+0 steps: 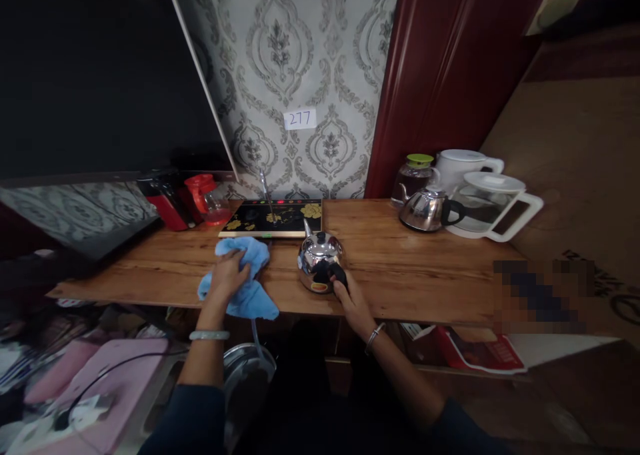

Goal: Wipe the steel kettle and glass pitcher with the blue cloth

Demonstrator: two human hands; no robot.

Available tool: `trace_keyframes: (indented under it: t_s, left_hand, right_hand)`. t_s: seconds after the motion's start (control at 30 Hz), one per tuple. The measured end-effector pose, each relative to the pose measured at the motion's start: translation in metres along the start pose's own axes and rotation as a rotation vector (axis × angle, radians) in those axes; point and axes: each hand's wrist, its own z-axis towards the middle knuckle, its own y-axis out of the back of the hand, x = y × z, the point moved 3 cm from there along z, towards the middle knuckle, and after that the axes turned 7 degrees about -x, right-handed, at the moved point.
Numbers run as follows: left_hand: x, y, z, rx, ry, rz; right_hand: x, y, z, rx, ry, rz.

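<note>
My left hand (229, 278) rests on a crumpled blue cloth (255, 298) that hangs a little over the table's front edge, its fingers curled into the fabric. With its fingers round the black handle, my right hand (351, 300) holds a shiny metal kettle (320, 256) that stands upright on the wooden table (390, 275). The kettle's lid is on, and its spout points away from me toward the back. Just behind the cloth and kettle lies a flat black tea stove (273, 218) with gold flowers and a thin metal spout.
At the back right stand a second metal kettle (424, 210), a green-lidded glass jug (415, 175) and white-handled pitchers (493, 202). A red-lidded glass pot (209, 198) and a red-black flask (167, 202) are at the left, below a large dark screen (95, 75). A metal bucket (250, 368) sits beneath the table edge.
</note>
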Motion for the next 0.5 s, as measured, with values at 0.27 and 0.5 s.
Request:
trace_keyframes:
  t_s: [0.27, 0.5]
  left_hand:
    - [-0.044, -0.015, -0.026, -0.216, -0.191, -0.251]
    - [-0.102, -0.071, -0.053, 0.01, -0.188, -0.771]
  right_hand:
    - [-0.001, -0.004, -0.001, -0.012, -0.062, 0.031]
    - [0.009, -0.004, 0.01, 0.068, -0.188, 0.262]
